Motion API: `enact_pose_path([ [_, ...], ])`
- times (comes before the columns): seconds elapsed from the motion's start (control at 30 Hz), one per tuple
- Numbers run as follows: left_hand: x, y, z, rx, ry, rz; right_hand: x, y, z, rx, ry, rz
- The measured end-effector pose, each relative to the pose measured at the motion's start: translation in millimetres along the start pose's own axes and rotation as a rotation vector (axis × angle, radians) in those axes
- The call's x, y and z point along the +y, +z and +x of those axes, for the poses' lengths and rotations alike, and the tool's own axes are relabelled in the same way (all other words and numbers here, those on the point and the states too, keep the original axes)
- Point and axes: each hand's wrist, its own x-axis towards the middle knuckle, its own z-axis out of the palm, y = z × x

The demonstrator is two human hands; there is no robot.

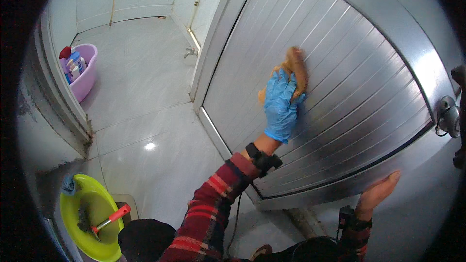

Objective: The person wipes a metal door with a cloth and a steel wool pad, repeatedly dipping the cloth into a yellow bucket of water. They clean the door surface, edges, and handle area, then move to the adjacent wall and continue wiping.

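My left hand (282, 105), in a blue disposable glove, is closed around a bunched tan cloth (299, 69). The cloth lies against the ribbed metal panel (338, 62) of a silver-grey door. Blur softens its upper end. Lower right, my bare right hand (378, 193) is at the edge of the door frame (316, 196); its fingers are partly hidden, so I cannot see whether they grip the frame. Black straps with small devices circle both wrists, below red-and-black plaid sleeves.
A metal door knob (451, 120) projects at the right. Lower left, a lime-green basin (67, 211) holds murky water and a red-handled brush (111, 222). A purple tub (85, 83) with several bottles stands on the tiled floor (145, 80). A tap (190, 51) sticks out from the wall.
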Motion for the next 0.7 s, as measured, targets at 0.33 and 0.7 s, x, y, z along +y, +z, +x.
enact_pose_path([
  [0.33,-125,-76,-67,0.309,-1.132,-0.152,7,-11,3,-0.087,-0.09,-0.166],
  [0.7,5,40,200,0.157,0.19,0.09,13,-12,-3,-0.104,-0.061,0.051],
])
